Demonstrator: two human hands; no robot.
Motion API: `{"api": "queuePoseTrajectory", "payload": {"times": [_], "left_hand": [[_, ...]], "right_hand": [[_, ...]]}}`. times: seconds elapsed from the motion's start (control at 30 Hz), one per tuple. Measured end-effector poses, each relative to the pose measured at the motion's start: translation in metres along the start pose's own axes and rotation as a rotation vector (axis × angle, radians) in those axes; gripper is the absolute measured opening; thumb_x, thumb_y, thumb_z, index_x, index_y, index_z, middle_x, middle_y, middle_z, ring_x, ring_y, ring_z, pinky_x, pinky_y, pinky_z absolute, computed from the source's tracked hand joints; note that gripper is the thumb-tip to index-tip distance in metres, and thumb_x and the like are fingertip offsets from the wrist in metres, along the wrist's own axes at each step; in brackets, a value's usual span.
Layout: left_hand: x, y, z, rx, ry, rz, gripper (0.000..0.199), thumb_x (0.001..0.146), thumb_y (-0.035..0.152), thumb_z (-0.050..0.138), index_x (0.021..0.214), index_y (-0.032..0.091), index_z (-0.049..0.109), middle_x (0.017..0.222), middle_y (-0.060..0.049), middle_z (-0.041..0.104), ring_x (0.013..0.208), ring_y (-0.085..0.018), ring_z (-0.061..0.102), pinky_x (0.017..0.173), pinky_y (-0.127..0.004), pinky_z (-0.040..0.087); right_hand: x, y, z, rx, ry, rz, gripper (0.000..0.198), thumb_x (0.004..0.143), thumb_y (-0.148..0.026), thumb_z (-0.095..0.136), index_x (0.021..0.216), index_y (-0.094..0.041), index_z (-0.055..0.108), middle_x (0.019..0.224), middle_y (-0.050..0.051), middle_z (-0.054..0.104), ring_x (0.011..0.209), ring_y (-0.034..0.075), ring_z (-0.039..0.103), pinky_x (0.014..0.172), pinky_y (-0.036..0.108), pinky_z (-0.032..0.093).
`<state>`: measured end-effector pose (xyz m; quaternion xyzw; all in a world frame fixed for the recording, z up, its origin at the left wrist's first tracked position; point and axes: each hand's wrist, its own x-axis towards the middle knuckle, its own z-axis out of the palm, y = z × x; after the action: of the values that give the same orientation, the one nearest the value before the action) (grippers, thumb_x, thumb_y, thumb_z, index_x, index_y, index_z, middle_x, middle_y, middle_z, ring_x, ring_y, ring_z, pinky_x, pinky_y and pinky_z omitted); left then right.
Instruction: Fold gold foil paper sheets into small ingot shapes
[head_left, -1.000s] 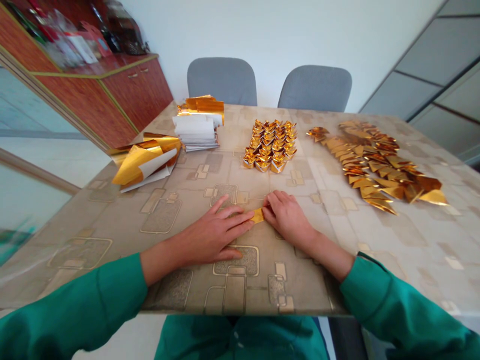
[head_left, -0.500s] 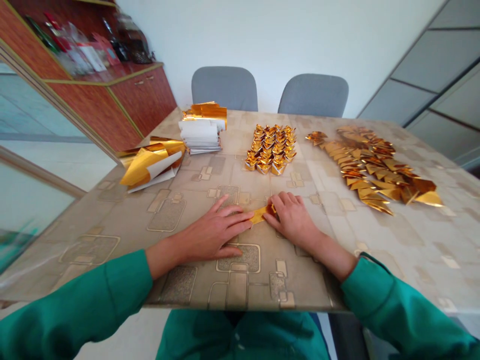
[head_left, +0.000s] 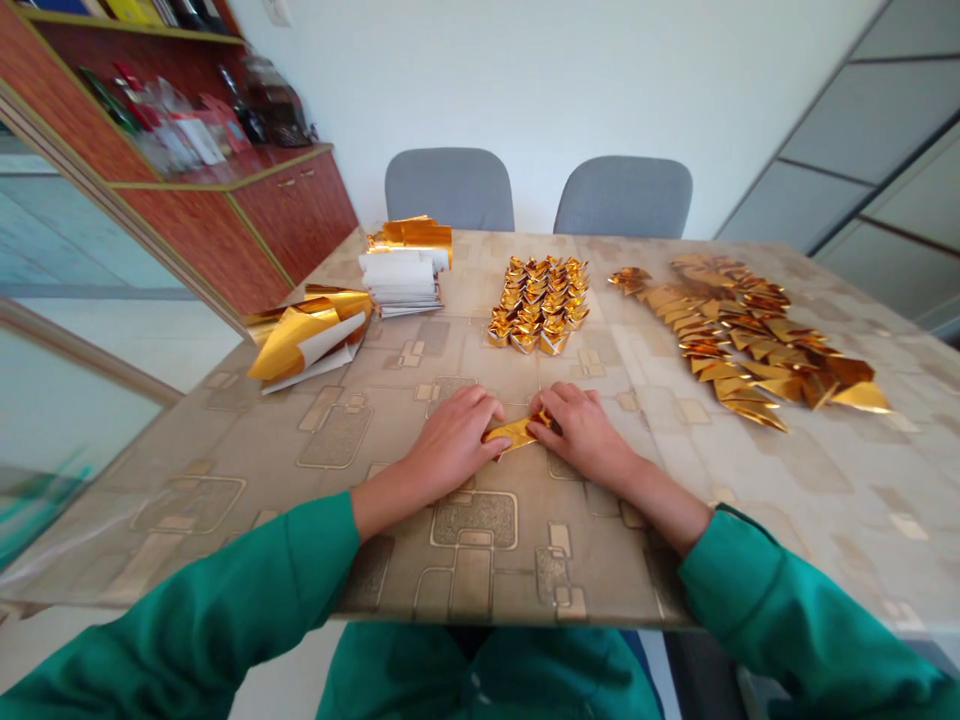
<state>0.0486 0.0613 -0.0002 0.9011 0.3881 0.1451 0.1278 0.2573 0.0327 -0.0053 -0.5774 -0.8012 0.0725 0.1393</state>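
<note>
The left hand has thumb and curled fingers closed on one end of a gold foil strip; the right hand pinches the other end — the strip sits nearer the surface's front edge than its far one. Print on the cabinet packages is too blurred to read. Folded gold pieces spread toward the patterned surface's right edge; grey chairs line its far edge.

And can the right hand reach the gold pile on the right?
Probably yes: just tablecloth shows between the right hand and gold pile. But it's holding the gold strip, so it may need to let go.
</note>
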Motion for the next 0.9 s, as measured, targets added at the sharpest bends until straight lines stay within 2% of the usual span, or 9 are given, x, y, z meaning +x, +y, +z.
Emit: {"api": "queuePoseTrajectory", "payload": {"times": [0.1,0.23,0.3,0.37,0.47,0.57,0.63,0.8,0.9], "left_hand": [[0.000,0.000,0.001,-0.053,-0.007,-0.005,0.013,0.084,0.027,0.067,0.085,0.018,0.058,0.090,-0.004,0.057,0.089,-0.022,0.055,0.075,-0.032,0.042],[0.000,0.001,0.004,-0.196,0.006,-0.059,0.010,0.082,0.020,0.065,0.085,0.019,0.055,0.087,-0.002,0.059,0.081,-0.019,0.057,0.068,-0.029,0.040],[0.000,0.002,0.005,-0.274,0.014,-0.098,0.011,0.081,0.017,0.063,0.088,0.019,0.056,0.084,-0.001,0.062,0.077,-0.017,0.057,0.066,-0.028,0.040],[0.000,0.003,0.007,-0.355,0.022,-0.140,0.021,0.079,0.015,0.063,0.099,0.019,0.059,0.081,0.000,0.064,0.074,-0.017,0.059,0.065,-0.027,0.041],[0.000,0.004,0.008,-0.470,0.036,-0.189,0.027,0.080,0.022,0.064,0.107,0.018,0.063,0.080,0.000,0.067,0.072,-0.016,0.060,0.064,-0.027,0.043],[0.001,0.004,0.008,-0.585,0.055,-0.207,0.017,0.083,0.030,0.061,0.090,0.017,0.070,0.081,-0.003,0.070,0.072,-0.016,0.061,0.065,-0.027,0.044],[0.001,0.004,0.008,-0.647,0.087,-0.205,0.015,0.083,0.029,0.061,0.083,0.017,0.069,0.077,-0.003,0.069,0.069,-0.016,0.060,0.064,-0.026,0.044],[-0.001,0.005,0.006,-0.686,0.174,-0.196,0.013,0.083,0.026,0.060,0.079,0.017,0.068,0.070,0.000,0.064,0.064,-0.013,0.056,0.060,-0.024,0.041],[0.000,0.008,0.003,-0.794,0.231,-0.260,0.012,0.082,0.027,0.063,0.078,0.017,0.067,0.070,0.000,0.064,0.062,-0.012,0.055,0.058,-0.022,0.040]], "right_hand": [[0.002,0.003,0.003,0.027,0.037,-0.048,0.009,0.086,-0.025,0.064,0.089,-0.020,0.058,0.096,0.005,0.059,0.095,0.023,0.054,0.079,0.033,0.034],[0.003,0.006,0.003,0.097,0.060,-0.059,0.010,0.085,-0.023,0.065,0.085,-0.020,0.056,0.092,0.004,0.059,0.091,0.022,0.053,0.078,0.032,0.033],[0.003,0.005,0.002,0.122,0.070,-0.050,0.012,0.085,-0.023,0.066,0.083,-0.019,0.055,0.089,0.003,0.060,0.089,0.021,0.053,0.077,0.032,0.031],[0.002,0.004,0.000,0.135,0.082,-0.064,0.015,0.085,-0.022,0.068,0.080,-0.019,0.054,0.084,0.001,0.061,0.087,0.020,0.052,0.077,0.032,0.030],[0.001,0.001,-0.001,0.153,0.111,-0.102,0.017,0.086,-0.021,0.068,0.077,-0.019,0.054,0.078,0.000,0.062,0.085,0.019,0.051,0.079,0.032,0.028],[-0.001,-0.002,-0.002,0.168,0.142,-0.121,0.015,0.088,-0.021,0.067,0.078,-0.019,0.055,0.077,0.000,0.063,0.085,0.019,0.052,0.080,0.032,0.028],[-0.001,-0.003,-0.004,0.196,0.150,-0.119,0.013,0.088,-0.021,0.065,0.080,-0.020,0.056,0.077,0.001,0.063,0.084,0.019,0.054,0.081,0.032,0.029],[0.003,0.008,-0.008,0.538,0.178,-0.079,0.008,0.089,-0.023,0.060,0.082,-0.020,0.061,0.080,0.002,0.067,0.079,0.017,0.059,0.080,0.032,0.040],[0.006,0.019,-0.011,0.787,0.298,0.020,0.012,0.090,-0.031,0.056,0.086,-0.020,0.059,0.079,0.002,0.066,0.076,0.016,0.060,0.077,0.033,0.046]]}}
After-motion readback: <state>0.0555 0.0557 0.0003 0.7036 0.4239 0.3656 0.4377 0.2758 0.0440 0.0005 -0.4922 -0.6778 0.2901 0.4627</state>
